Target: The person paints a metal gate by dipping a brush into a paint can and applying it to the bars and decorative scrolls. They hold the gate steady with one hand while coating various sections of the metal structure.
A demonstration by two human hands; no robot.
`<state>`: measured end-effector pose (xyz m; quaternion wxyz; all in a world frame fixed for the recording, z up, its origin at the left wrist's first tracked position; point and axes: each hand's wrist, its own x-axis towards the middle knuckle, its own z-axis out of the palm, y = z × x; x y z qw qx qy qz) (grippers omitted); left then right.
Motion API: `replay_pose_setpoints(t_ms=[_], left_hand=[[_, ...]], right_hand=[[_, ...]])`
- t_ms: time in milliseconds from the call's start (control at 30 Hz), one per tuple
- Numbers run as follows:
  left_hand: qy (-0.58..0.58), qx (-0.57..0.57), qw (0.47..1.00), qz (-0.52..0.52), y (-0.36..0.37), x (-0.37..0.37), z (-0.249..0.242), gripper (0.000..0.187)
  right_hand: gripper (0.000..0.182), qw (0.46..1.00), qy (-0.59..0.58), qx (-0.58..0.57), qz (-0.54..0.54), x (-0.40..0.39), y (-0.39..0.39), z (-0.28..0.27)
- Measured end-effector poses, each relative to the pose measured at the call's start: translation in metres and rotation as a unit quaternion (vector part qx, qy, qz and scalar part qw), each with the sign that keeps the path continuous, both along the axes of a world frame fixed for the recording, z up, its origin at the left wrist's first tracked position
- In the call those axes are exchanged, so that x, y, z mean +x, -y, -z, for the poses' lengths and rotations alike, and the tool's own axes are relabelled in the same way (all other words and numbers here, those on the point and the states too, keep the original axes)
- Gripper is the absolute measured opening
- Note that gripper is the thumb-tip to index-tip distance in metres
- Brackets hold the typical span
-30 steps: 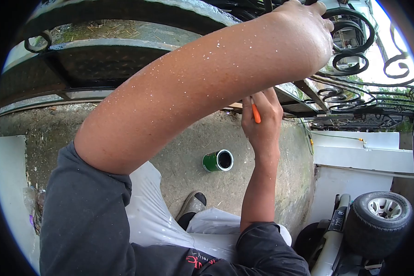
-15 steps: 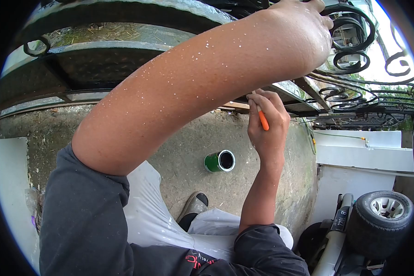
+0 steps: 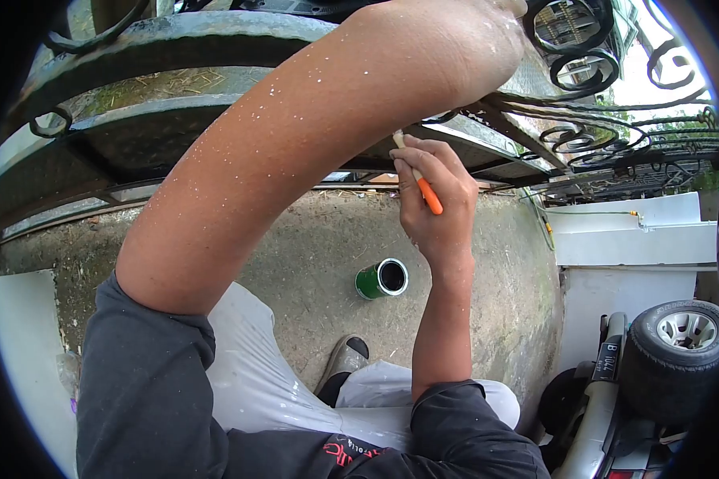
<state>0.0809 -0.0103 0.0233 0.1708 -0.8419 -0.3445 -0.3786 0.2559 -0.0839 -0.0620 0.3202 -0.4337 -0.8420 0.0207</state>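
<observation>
My right hand point(image 3: 439, 188) is closed around a paintbrush point(image 3: 429, 195) with an orange-tipped handle. Its bristle end points up towards the gate and is hidden behind my left forearm. My left arm reaches across the view to the top, where my left hand point(image 3: 495, 44) is beside the black scrollwork of the metal gate point(image 3: 240, 30). The frame's edge cuts off its fingers, so their grip does not show. On the concrete below stands an open green can point(image 3: 381, 279) with dark paint inside.
A vehicle with a spare wheel point(image 3: 683, 335) stands at the lower right, near a white wall point(image 3: 607, 299). A hose point(image 3: 547, 227) runs by the gate's right end. My shoe point(image 3: 345, 355) is on the concrete floor point(image 3: 311, 247) below the can. A white panel point(image 3: 24, 343) stands at left.
Both hands have shifted left in the view, the right one also slightly upwards with the paintbrush. Fewer of my left fingers show now. The can has stayed in place.
</observation>
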Motion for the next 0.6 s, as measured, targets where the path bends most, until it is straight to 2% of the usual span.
replay_pose_setpoints(t_ms=[33, 133, 167, 300, 400, 533, 600], left_hand=[[-0.007, 0.004, 1.000, -0.001, -0.001, 0.000, -0.001, 0.024], [-0.003, 0.043, 0.999, -0.007, -0.010, 0.003, 0.003, 0.023], [0.014, 0.059, 0.998, -0.008, -0.012, 0.005, 0.003, 0.022], [-0.016, 0.006, 1.000, 0.016, -0.006, 0.001, -0.006, 0.017], [0.012, 0.032, 0.999, 0.031, -0.002, 0.000, -0.006, 0.016], [-0.015, -0.011, 1.000, 0.011, 0.000, 0.001, -0.010, 0.018], [-0.019, -0.021, 1.000, 0.009, 0.000, 0.000, -0.011, 0.018]], right_hand=[[0.012, 0.999, 0.009, 0.036, 0.029, 0.000, -0.003, 0.004], [0.010, 0.999, -0.024, -0.019, -0.026, -0.001, -0.002, 0.005], [0.009, 0.996, -0.070, -0.023, -0.058, 0.003, -0.003, 0.009], [0.010, 0.954, -0.295, -0.048, -0.006, 0.015, -0.005, 0.016], [0.011, 0.994, -0.097, 0.024, 0.036, 0.035, -0.014, 0.024], [0.010, 0.993, -0.102, 0.010, 0.063, 0.044, 0.001, -0.002], [0.008, 0.982, -0.180, 0.011, 0.052, 0.051, 0.002, -0.012]])
